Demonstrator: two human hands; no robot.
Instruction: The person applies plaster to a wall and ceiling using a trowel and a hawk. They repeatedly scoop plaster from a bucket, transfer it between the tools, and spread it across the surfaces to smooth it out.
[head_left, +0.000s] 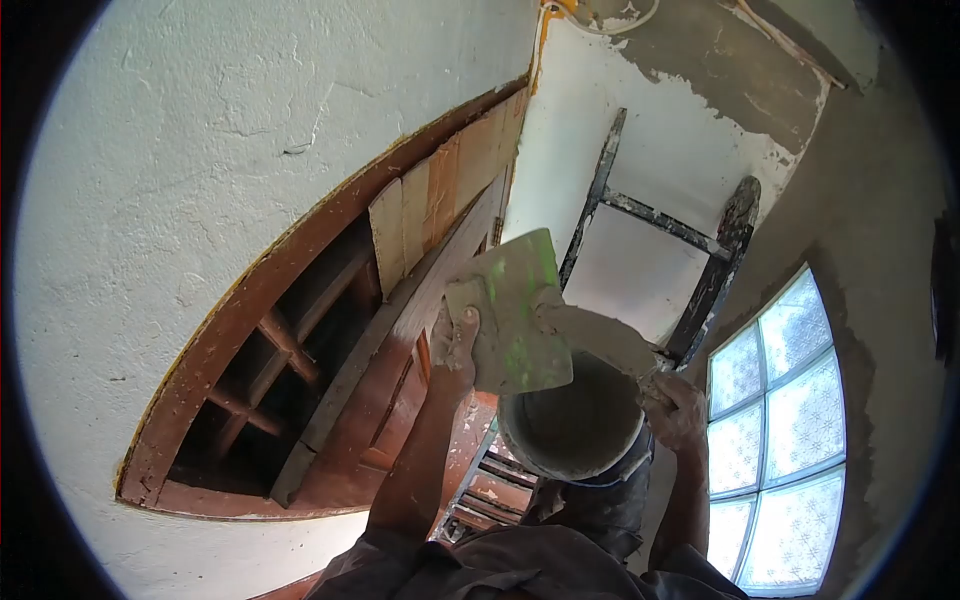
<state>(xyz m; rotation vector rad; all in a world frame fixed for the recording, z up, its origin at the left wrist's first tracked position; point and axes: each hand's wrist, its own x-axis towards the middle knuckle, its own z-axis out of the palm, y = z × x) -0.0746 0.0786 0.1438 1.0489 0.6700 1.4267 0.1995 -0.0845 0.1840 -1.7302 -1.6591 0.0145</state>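
My left hand (456,340), coated in wet plaster, grips a green plastering float (518,330) by its left side, with the thumb on top. Grey plaster smears cover much of the float's face. In my right hand (674,408) is a plaster-covered trowel (605,338), fingers closed around its handle. The trowel's blade reaches left, its tip right at the float's right edge. Beneath both tools is a round bucket (574,470) with plaster-crusted walls; the float and trowel overlap its far rim in this view.
A brown arched wooden frame (300,235) with dark panes is on the left, cardboard (440,190) along its upper part. A stained ladder (665,220) leans at the far wall. Glass blocks (780,420) fill an opening at right. Slatted rungs (495,480) show below.
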